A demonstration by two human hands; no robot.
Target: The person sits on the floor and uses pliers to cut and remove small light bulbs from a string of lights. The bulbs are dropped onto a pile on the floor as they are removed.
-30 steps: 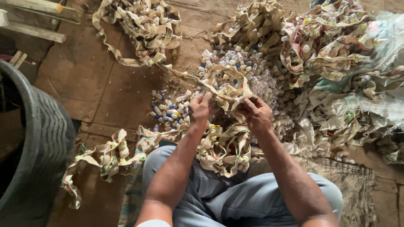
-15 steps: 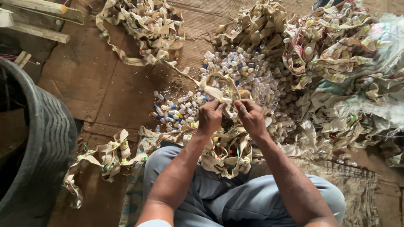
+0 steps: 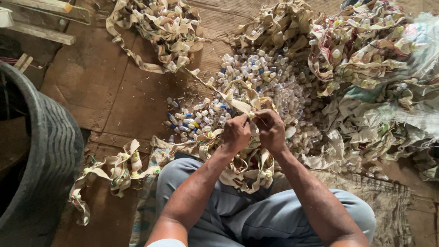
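My left hand (image 3: pixel 236 133) and my right hand (image 3: pixel 270 128) meet in front of me, both pinching a beige fabric strip (image 3: pixel 238 103) that carries small plastic pieces along it. The strip loops up from my lap and runs down over my grey trousers (image 3: pixel 238 215). Just beyond my hands lies a heap of small white and clear plastic caps (image 3: pixel 270 87), some blue or yellow.
More tangled strips lie at the top left (image 3: pixel 157 32), at my left knee (image 3: pixel 114 169) and in a big mound on the right (image 3: pixel 366 68). A large black tyre (image 3: pixel 43 160) stands at the left. Wooden planks (image 3: pixel 39 32) lie at the top left on the brown cardboard floor.
Both hands have come closer together and lower on the strip. The loop of strip above them has shifted slightly.
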